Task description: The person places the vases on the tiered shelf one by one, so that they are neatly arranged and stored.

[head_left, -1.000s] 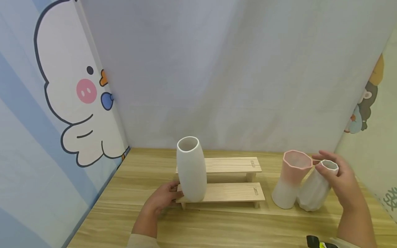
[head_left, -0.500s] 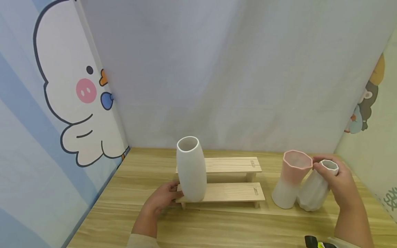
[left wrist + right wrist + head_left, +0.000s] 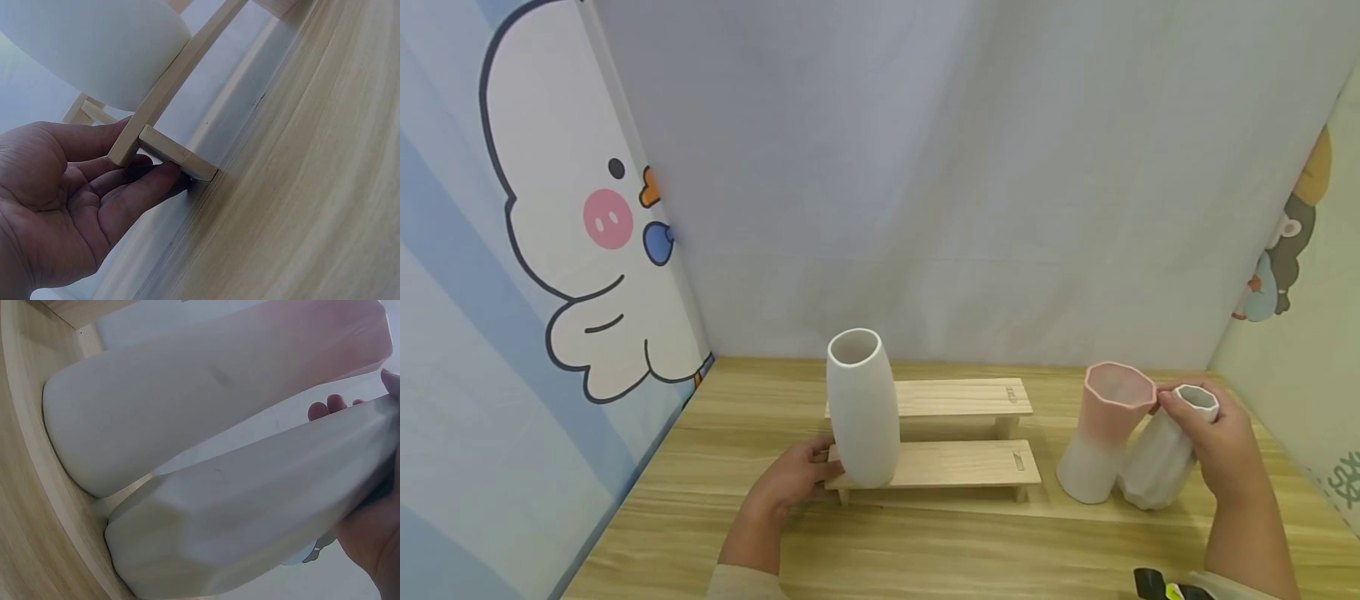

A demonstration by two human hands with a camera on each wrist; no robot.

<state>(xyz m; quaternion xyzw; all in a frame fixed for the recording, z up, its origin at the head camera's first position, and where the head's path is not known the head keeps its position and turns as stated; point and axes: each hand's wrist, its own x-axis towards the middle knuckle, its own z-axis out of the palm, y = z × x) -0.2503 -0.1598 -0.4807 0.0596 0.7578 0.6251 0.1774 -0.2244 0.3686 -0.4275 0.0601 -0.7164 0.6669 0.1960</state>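
Observation:
My left hand [image 3: 793,475] grips the left end of a low wooden display riser [image 3: 958,464]. In the left wrist view the thumb lies along the board's end and the fingers [image 3: 140,197] curl under it against the leg. A tall white vase [image 3: 867,417] stands upright on that board, just beside the hand. At the right, my right hand [image 3: 1228,442] holds a white faceted vase [image 3: 1157,471] round its narrow neck. The vase stands on the table. Close to its left is a pink-and-white vase [image 3: 1105,433] with a flared rim; some fingertips [image 3: 317,411] show between the two.
A higher wooden board [image 3: 962,398] runs behind the front riser, partly hidden by the tall vase. The wood-grain table [image 3: 925,554] ends at a pale curtain [image 3: 925,208]. Printed panels flank both sides. A small black-and-yellow item [image 3: 1168,586] is at the right wrist.
My right hand's spread fingers have closed round the white faceted vase's neck, and the forearm has shifted slightly left. My left hand and the vases have stayed in place.

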